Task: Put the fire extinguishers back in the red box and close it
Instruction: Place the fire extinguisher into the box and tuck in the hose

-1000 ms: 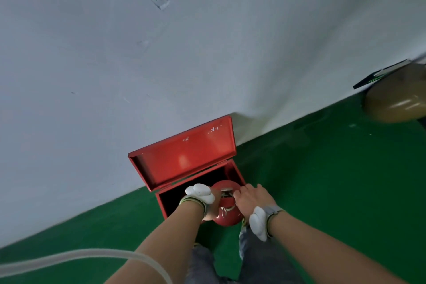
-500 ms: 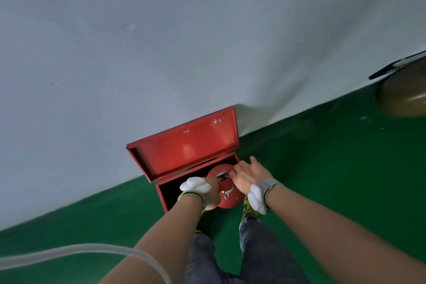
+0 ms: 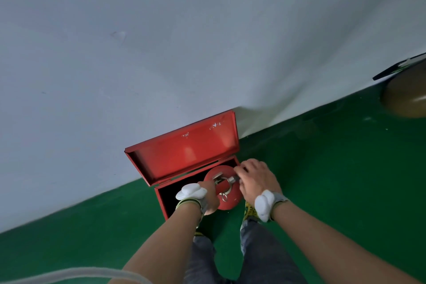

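Nearest the camera, at 6 o'clock, both forearms reach down past grey trouser legs (image 3: 260,249) toward the floor (image 3: 322,180). The left hand (image 3: 208,198) is clenched around the red handle on top of a fire extinguisher (image 3: 227,189), and the right hand (image 3: 255,180) grips the metal valve head from the 3 o'clock side. The extinguisher is seen from straight above, a red dome over the right end of the red box (image 3: 162,200). It looks partway lowered into that end, though I cannot tell whether its base has reached the bottom.

The step in hand seems to be seating this extinguisher in the box. Next, I judge, it must go down upright, clear of the front wall, before both hands let go. Then the lid (image 3: 184,150), which leans open against the white wall (image 3: 161,53) at 12 o'clock, can be swung down.

The box interior at 9 o'clock of the extinguisher is black shadow, so whether another extinguisher lies there is not visible. No second extinguisher shows on the floor. The extinguisher's body is hidden under its dome and the hands. At 3 o'clock, far off, a brown rounded object (image 3: 408,97) is cut by the frame edge and cannot be identified.
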Available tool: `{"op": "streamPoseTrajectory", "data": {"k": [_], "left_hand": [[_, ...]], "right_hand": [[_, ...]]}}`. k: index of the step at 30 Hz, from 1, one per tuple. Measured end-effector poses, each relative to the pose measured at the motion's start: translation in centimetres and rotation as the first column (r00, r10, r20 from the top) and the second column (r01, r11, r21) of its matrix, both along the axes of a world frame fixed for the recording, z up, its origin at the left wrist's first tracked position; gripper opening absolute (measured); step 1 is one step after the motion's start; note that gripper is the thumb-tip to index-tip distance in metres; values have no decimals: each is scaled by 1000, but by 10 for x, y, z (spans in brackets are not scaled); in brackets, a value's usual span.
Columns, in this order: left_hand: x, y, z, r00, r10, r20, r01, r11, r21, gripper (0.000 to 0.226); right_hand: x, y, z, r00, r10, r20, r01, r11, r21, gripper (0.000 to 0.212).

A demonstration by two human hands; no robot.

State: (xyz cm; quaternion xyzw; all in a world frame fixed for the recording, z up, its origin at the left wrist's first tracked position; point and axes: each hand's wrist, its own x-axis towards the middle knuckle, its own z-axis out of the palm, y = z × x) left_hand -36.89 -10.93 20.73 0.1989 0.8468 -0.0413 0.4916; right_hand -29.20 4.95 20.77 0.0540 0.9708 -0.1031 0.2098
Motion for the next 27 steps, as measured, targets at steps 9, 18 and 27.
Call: {"op": "streamPoseTrajectory", "data": {"k": [9,18,27], "left_hand": [[-2,-14,-7,997,70,-27,-69,997,41,42],[-5,-14,-4,1000,28,-10,-28,999,35,41],[-15,14,7,994,-33,-103,29,999,-44,28]], "right_hand": [[-24,87,-31,162,-597,786,949,-123,-290,65],[-52,39,-46,830,-244,502,412,874,-256,46],[-30,61,-21,878,-236,416,177,968,175,29]]}}
